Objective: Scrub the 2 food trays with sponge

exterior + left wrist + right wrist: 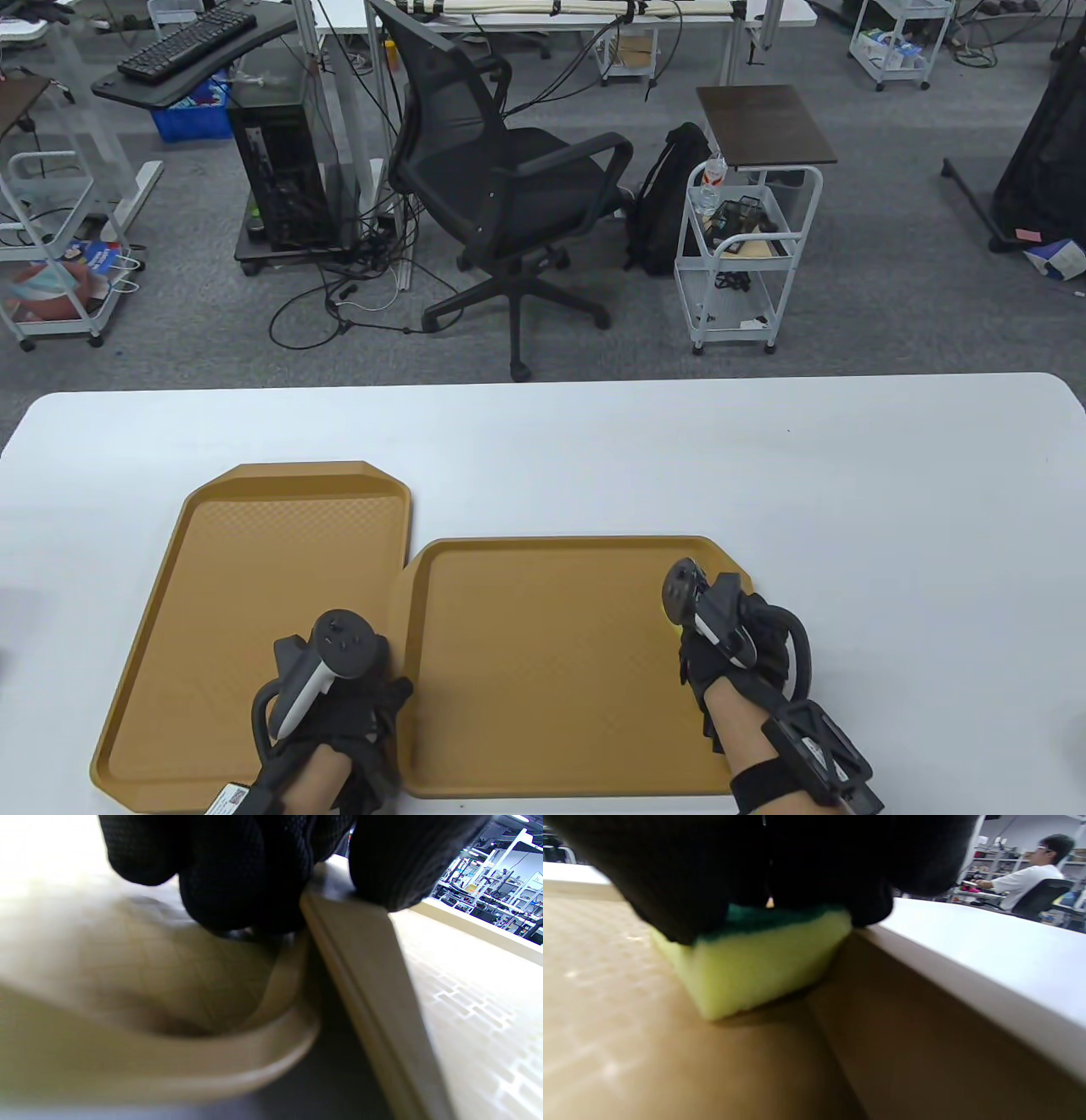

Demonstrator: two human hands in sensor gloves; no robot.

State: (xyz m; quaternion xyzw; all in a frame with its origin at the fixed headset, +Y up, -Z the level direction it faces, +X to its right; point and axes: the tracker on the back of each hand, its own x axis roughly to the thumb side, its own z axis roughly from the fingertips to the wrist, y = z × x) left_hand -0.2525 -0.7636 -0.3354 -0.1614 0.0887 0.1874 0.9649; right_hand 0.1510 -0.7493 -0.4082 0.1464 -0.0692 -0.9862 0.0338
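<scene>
Sponge on the right tray

The right hand (734, 632) is gripping the yellow-green sponge (755, 963), fingers (683, 887) clamped over it, against the right tray (543, 671) by its right wall; the left hand (335, 688) is pinching the adjoining rims where the left tray (254, 577) is touching it on the white worktop (891, 509).

Both hands wear black mesh gloves: left hand (339, 713), right hand (738, 645). Dark grey trackers with white grips; black wrist straps, possibly a printed label.
</scene>
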